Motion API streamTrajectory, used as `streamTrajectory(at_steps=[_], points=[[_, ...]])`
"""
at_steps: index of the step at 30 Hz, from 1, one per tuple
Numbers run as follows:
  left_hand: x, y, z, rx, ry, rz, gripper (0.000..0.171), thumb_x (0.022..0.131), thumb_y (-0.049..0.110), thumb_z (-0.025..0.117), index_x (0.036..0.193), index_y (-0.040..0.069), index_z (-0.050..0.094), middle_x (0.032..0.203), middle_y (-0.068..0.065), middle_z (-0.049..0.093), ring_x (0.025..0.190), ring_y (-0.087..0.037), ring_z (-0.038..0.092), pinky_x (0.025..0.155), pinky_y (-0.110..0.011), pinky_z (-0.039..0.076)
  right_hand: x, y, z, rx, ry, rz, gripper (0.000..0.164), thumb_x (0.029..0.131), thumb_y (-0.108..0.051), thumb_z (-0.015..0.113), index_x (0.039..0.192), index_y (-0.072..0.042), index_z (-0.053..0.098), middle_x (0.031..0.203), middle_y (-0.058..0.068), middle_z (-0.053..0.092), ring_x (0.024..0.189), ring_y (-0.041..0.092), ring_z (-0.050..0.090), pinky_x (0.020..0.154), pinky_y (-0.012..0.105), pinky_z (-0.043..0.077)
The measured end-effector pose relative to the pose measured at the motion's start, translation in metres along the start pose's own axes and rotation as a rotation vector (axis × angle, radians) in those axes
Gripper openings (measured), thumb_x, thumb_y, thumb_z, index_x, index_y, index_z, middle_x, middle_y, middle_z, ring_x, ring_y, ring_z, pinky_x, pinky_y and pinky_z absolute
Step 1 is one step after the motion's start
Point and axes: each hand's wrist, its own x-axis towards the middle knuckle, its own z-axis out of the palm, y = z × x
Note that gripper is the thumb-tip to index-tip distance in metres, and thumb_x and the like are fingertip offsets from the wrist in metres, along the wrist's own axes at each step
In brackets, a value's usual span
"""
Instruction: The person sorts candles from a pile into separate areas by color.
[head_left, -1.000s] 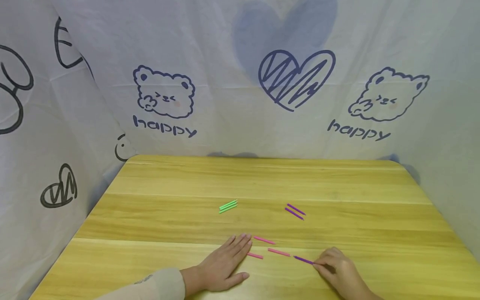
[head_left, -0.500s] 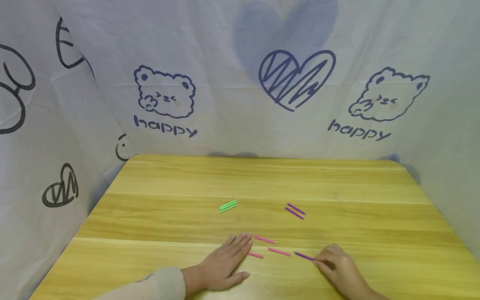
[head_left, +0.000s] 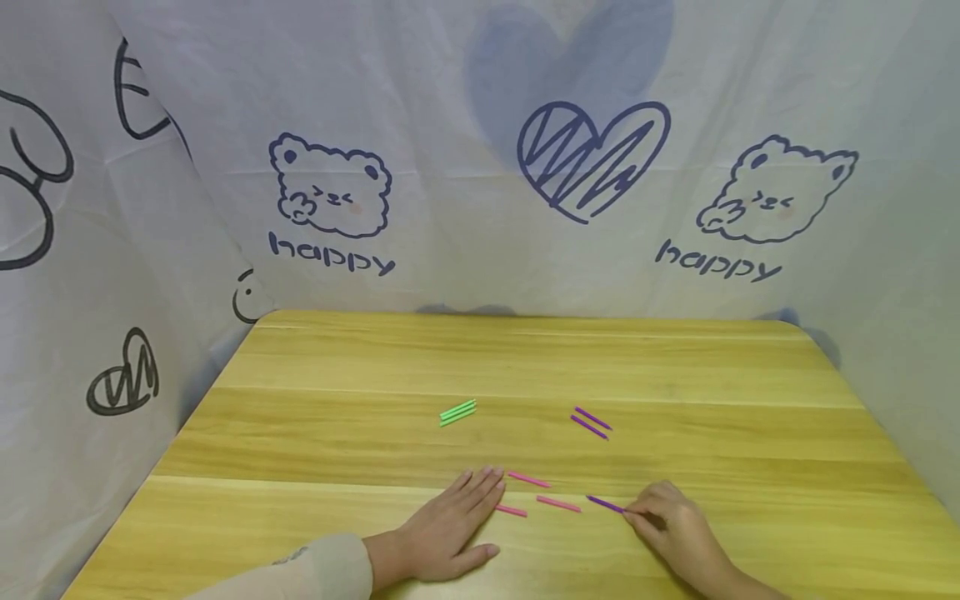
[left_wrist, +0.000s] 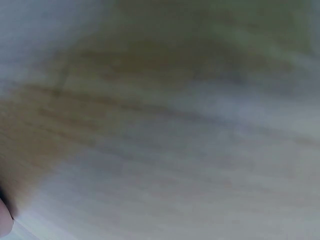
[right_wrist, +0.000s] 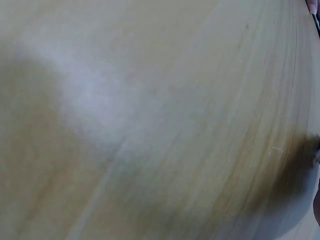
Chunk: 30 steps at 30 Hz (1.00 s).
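Observation:
In the head view my right hand pinches the near end of a thin purple stick, pencil-like with a narrow tip pointing left. My left hand lies flat on the table, fingers straight. A pink stick pokes out from beside its fingers, its other end hidden. Two more pink sticks, an upper one and a middle one, lie between the hands. Both wrist views show mostly blurred wood, with a bit of skin at the left one's corner and fingertips at the right one's edge.
Farther back on the wooden table several green sticks lie side by side. To their right rest two purple sticks, roughly parallel. A white printed cloth hangs behind the table and along its sides.
My right hand has shifted slightly away from the near edge, carrying the purple stick up level with the middle pink one. The left hand and the other sticks stay put.

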Motion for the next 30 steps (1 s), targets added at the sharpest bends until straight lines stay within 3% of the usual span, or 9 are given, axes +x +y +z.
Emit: streamTrajectory(at_steps=[10,30], points=[[0.000,-0.001,0.001,0.010,-0.005,-0.005,0.067,0.099,0.047,0.024,0.144,-0.004,0.024,0.152,-0.020,0.021,0.141,-0.030,0.022,0.112,-0.046,0.028,0.004,0.000,0.001,-0.012,-0.020,0.039,0.024,0.059,0.005,0.080,0.070,-0.014,0.069,0.070,-0.013,0.060,0.070,-0.002,0.050,0.059,0.011,0.046],[0.000,0.000,0.000,-0.002,-0.011,-0.010,0.067,0.099,0.046,0.025,0.144,-0.004,0.024,0.152,-0.020,0.020,0.141,-0.031,0.022,0.112,-0.046,0.028,0.016,0.010,0.008,-0.046,-0.028,0.032,0.020,0.060,0.003,0.079,0.069,-0.012,0.069,0.070,-0.011,0.060,0.070,-0.002,0.050,0.059,0.015,0.049]])
